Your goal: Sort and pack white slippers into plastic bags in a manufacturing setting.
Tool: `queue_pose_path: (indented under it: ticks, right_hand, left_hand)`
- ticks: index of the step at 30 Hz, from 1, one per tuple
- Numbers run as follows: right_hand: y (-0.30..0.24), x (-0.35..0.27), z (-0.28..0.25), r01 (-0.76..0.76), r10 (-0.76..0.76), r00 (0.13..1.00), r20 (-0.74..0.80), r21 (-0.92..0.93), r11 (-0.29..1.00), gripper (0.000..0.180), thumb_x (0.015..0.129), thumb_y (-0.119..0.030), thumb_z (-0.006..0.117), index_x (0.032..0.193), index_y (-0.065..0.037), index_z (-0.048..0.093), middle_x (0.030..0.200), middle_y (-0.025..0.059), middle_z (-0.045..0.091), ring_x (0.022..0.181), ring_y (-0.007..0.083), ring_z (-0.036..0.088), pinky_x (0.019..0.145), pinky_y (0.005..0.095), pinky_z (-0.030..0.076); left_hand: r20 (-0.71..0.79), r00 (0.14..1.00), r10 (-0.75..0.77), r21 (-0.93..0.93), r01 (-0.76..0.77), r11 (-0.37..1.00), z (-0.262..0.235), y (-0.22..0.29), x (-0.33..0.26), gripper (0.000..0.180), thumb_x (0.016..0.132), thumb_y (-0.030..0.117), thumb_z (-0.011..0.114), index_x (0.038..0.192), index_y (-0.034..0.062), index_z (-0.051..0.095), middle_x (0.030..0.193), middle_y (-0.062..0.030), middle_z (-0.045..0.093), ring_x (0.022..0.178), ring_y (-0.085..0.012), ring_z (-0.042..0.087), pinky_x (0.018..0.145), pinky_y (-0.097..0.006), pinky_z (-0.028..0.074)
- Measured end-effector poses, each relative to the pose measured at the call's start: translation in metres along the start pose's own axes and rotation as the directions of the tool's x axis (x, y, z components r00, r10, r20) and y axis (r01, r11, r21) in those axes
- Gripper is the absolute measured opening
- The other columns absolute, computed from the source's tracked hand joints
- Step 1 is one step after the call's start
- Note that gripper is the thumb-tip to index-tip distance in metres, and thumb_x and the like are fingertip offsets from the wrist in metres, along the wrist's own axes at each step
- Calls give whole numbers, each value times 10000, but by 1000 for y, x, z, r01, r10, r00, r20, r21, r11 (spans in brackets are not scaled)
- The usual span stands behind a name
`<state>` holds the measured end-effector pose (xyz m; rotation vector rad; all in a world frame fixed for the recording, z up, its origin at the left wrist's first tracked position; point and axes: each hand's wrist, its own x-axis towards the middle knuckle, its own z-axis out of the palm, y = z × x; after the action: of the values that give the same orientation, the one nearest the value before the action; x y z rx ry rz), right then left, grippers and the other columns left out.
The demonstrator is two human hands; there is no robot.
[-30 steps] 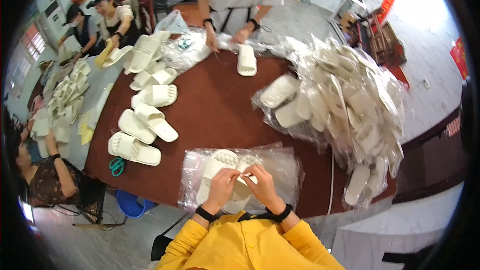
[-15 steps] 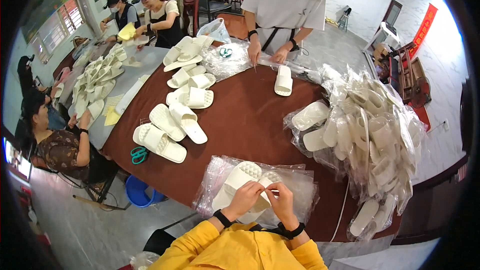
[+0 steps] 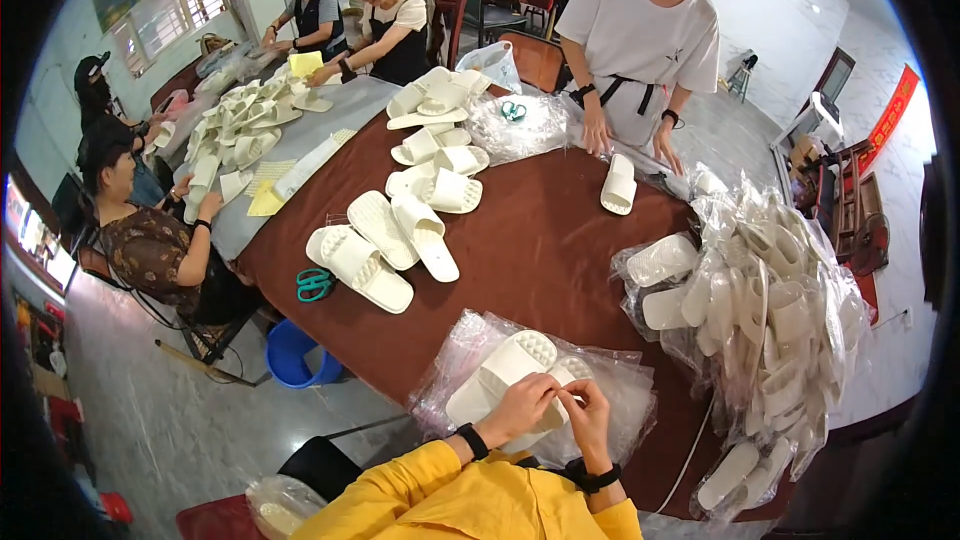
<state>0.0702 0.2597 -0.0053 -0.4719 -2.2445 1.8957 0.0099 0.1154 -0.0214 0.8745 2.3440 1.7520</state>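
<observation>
A cream slipper (image 3: pixel 519 357) lies in front of me, with its mate (image 3: pixel 571 370) close against its right side. Both rest on a spread of clear plastic bags (image 3: pixel 625 400). Above the right slipper, the fingertips of my left hand (image 3: pixel 524 410) and my right hand (image 3: pixel 587 414) meet in a pinch. Whatever is between them is too small to make out. My hands cover part of the right slipper. More cream slippers (image 3: pixel 372 265) sit unwrapped beyond my left hand, near teal-handled scissors (image 3: pixel 315 285).
Bagged slippers (image 3: pixel 770 300) are heaped along the right of the brown-covered table (image 3: pixel 540 250). Across it, a person in white has both hands near a single slipper (image 3: pixel 618 185) and plastic. A blue bucket (image 3: pixel 300 355) stands on the floor at left. Several people sit at a grey table (image 3: pixel 255 155).
My view has shifted, so everything sits lower and further right. My hands stay pinched over the slippers. The person opposite has moved their hands apart.
</observation>
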Motion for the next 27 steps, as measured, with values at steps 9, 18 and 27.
queue_pose_path:
  ticks: [9, 18, 27]
  right_hand:
    - [-8, -14, -49, 103, -103, 986, -128, -5, 995, 179, 905, -8, 635, 1084, 8, 639, 1073, 73, 618, 988, 146, 604, 824, 251, 510]
    - [4, -42, -73, -45, 43, 975, -220, -3, 999, 130, 960, -45, 584, 1037, 38, 645, 950, 80, 671, 899, 149, 652, 820, 261, 509]
    - [45, -72, -94, -134, 126, 958, -260, -13, 991, 95, 950, -48, 591, 1011, 5, 640, 944, 54, 632, 891, 134, 630, 788, 250, 516]
  left_hand:
    - [9, 999, -39, 38, 39, 998, -63, 48, 51, 119, 892, 121, 615, 917, 6, 595, 832, -148, 633, 777, -293, 637, 685, -390, 500]
    - [-623, 778, 81, -71, -159, 985, -307, -19, 148, 140, 986, 92, 542, 1084, -6, 562, 941, -71, 632, 829, -122, 601, 756, -272, 489]
    - [-719, 685, -115, 496, 622, 605, -368, -181, -15, 275, 799, 64, 635, 1072, 31, 622, 1076, -185, 623, 1035, -374, 587, 887, -469, 470]
